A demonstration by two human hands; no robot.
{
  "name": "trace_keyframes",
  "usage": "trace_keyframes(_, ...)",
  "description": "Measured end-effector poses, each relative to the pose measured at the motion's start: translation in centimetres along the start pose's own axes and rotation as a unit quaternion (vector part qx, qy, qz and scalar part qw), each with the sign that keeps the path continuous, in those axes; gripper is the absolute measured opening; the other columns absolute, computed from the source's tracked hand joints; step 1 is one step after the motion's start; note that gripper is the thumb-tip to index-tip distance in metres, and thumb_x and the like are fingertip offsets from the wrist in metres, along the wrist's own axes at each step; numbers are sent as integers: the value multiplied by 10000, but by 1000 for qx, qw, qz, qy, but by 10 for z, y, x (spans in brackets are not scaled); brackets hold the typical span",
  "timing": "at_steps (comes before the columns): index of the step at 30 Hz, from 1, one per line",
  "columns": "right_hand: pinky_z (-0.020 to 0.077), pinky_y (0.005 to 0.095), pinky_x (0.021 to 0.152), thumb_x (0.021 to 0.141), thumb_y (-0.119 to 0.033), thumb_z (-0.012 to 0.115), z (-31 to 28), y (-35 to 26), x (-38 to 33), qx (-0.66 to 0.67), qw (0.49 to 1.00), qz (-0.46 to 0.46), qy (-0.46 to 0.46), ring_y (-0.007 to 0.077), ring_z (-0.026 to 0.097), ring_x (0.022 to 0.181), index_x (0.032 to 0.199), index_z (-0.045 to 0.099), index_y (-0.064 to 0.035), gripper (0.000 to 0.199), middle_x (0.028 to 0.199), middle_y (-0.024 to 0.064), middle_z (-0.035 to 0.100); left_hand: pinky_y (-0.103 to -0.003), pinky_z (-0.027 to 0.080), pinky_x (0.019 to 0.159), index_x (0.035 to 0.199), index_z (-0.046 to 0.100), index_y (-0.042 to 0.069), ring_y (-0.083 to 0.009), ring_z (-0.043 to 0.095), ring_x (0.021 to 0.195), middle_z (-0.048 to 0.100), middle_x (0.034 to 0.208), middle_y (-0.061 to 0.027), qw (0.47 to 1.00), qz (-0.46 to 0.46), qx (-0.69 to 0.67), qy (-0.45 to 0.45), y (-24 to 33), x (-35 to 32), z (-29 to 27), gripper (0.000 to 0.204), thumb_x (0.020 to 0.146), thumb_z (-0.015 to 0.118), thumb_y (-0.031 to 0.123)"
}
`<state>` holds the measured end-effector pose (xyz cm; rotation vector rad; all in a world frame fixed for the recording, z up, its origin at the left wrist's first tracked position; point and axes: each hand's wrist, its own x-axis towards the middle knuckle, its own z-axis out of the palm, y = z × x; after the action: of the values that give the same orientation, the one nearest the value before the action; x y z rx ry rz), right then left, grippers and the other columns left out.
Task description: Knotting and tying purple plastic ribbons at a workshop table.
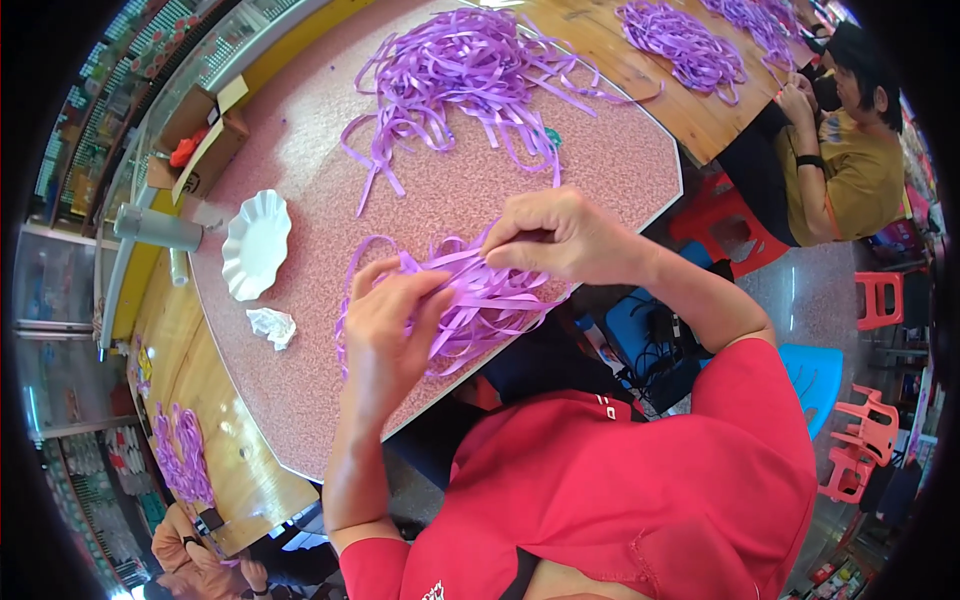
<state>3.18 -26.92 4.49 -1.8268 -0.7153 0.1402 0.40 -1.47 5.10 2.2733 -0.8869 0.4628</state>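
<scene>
Big pink speckled table (pixel 300 370), rounded corners, wooden tables beside it. Large loose heap of purple ribbon strips (pixel 470 75) at the far middle of the table, well apart from the hands. Smaller purple ribbon bundle (pixel 480 300) at the near edge, lying on the table under both hands. Left hand (pixel 385 335) sits on the bundle's left end, fingers curled into the strips, looks clamped on them, though the grip itself is hidden from here. Right hand (pixel 560 235) at the bundle's upper right, fingertips pinched together on a few strips. White scalloped plate (pixel 255 245) left of the bundle, near. Crumpled white paper (pixel 272 325) just below the plate. Another person (pixel 850 150) sits at the far right with more purple strips.
</scene>
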Motion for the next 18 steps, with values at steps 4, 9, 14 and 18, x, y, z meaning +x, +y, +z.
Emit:
trace_keyframes(4, 482, 234, 699, 905, -71, 735, -24, 36, 3, 78, 996, 34, 5, 72, 615, 786, 961, 728, 15, 103, 887, 15, 692, -336, 507, 859, 1009, 663, 14, -190, 673, 877, 705, 936, -88, 981, -145, -88, -91, -29, -37, -56, 83, 935, 660, 50)
trace_keyframes(9, 484, 226, 671, 913, -82, 711, -48, 62, 9, 96, 989, 109, 2, 51, 602, 759, 934, 719, 10, 95, 844, -6, 660, -344, 462, 933, 1021, 606, 33, -188, 628, 986, 652, 1028, -108, 943, -266, -195, -30, -77, -117, -115, 105, 1004, 562, 127)
trace_keyframes(14, 440, 203, 649, 925, -156, 724, -71, 93, 1, 98, 986, 130, 43, 33, 560, 762, 942, 729, -20, 137, 815, -39, 639, -354, 475, 924, 994, 584, 41, -185, 624, 976, 624, 1034, -96, 905, -312, -254, 139, -118, -193, -166, 151, 1024, 534, 179)
trace_keyframes(18, 405, 208, 617, 921, -164, 725, -97, 109, -9, 66, 982, 150, 91, 28, 525, 734, 944, 729, -14, 151, 787, -55, 606, -351, 504, 903, 1025, 594, 46, -167, 634, 910, 639, 956, -75, 868, -388, -173, 258, -139, -252, -186, 199, 1053, 511, 224)
